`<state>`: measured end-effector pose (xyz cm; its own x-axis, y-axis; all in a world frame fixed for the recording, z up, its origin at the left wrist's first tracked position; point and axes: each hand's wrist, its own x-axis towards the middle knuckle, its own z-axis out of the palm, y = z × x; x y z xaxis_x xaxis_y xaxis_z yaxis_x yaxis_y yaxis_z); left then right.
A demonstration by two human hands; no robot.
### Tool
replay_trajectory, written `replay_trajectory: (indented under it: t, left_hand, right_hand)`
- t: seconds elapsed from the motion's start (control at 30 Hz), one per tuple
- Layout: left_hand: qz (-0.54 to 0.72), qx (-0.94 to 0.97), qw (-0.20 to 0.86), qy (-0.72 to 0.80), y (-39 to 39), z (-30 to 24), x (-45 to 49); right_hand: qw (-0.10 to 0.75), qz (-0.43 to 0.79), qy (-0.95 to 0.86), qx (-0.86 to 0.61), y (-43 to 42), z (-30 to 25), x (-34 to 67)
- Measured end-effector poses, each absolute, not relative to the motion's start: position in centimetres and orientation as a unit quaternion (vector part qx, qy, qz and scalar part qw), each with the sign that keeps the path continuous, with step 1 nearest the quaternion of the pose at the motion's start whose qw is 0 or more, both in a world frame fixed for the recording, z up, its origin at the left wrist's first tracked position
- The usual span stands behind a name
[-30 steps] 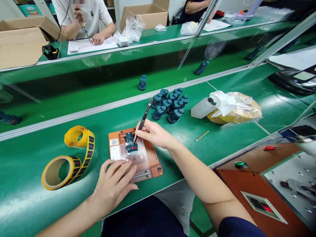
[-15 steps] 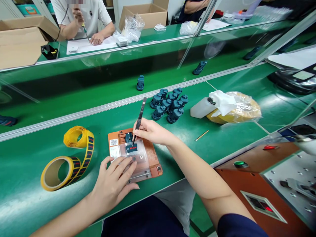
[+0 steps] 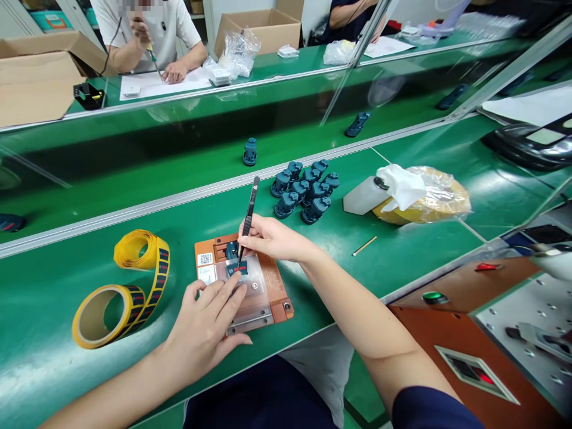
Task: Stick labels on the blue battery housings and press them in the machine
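Here, right hand (image 3: pixel 273 238) with grip tight round tweezers (image 3: pixel 251 208), apparently tip-down on dark label (image 3: pixel 231 270), left hand (image 3: pixel 202 326) outstretched

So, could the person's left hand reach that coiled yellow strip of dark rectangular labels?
Probably yes: the left hand lies over the clear plastic plate, and only green tabletop shows between it and the strip.

Label roll (image 3: pixel 138 301) L of fixture (image 3: pixel 277 287), bottle (image 3: pixel 361 198) R.

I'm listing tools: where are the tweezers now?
In the head view, left of centre, the tweezers are in the right hand, tips at the dark label over the fixture.
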<state>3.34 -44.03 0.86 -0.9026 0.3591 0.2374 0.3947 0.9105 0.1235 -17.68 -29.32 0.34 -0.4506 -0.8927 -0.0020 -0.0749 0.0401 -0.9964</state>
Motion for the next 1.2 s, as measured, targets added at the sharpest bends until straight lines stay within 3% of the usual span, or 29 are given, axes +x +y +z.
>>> replay_trajectory:
  t: [0.27,0.4,0.53,0.63,0.77,0.83,0.97,1.1,1.2]
  left_hand:
    - [-0.077,-0.198,0.091,-0.973,-43.7,1.1,2.8]
    - [-0.084,-0.184,0.101,-0.974,-43.8,1.0,2.6]
    - [-0.164,-0.059,0.132,-0.976,-44.6,-0.1,1.8]
    - [-0.247,-0.018,0.153,-0.957,-44.7,-1.1,1.8]
    - [-0.228,-0.138,0.377,-0.887,-43.6,-2.2,4.7]
    - [-0.225,-0.249,0.405,-0.851,-42.8,-2.8,6.9]
    - [-0.185,-0.372,0.255,-0.873,-41.8,-4.1,10.1]
    - [-0.144,-0.377,0.135,-0.905,-42.4,-4.6,10.9]
    - [-0.179,-0.371,0.124,-0.903,-43.4,-4.4,10.7]
  right_hand:
    - [0.346,-0.599,0.634,-0.347,-29.7,0.5,-17.5]
    - [0.207,-0.659,0.667,-0.279,-27.5,1.7,-17.0]
    - [0.028,-0.47,0.842,-0.262,-23.1,1.3,-15.6]
    - [-0.05,-0.341,0.89,-0.3,-20.1,-1.8,-14.5]
    - [-0.107,-0.256,0.906,-0.318,-17.5,-6.9,-13.9]
    - [-0.117,-0.219,0.92,-0.303,-16.9,-8.2,-13.7]
    - [-0.12,-0.247,0.912,-0.303,-17.8,-7.1,-12.5]
    - [0.031,-0.367,0.804,-0.467,-20.9,-4.0,-11.5]
    - [0.116,-0.395,0.744,-0.526,-22.9,-3.1,-11.6]
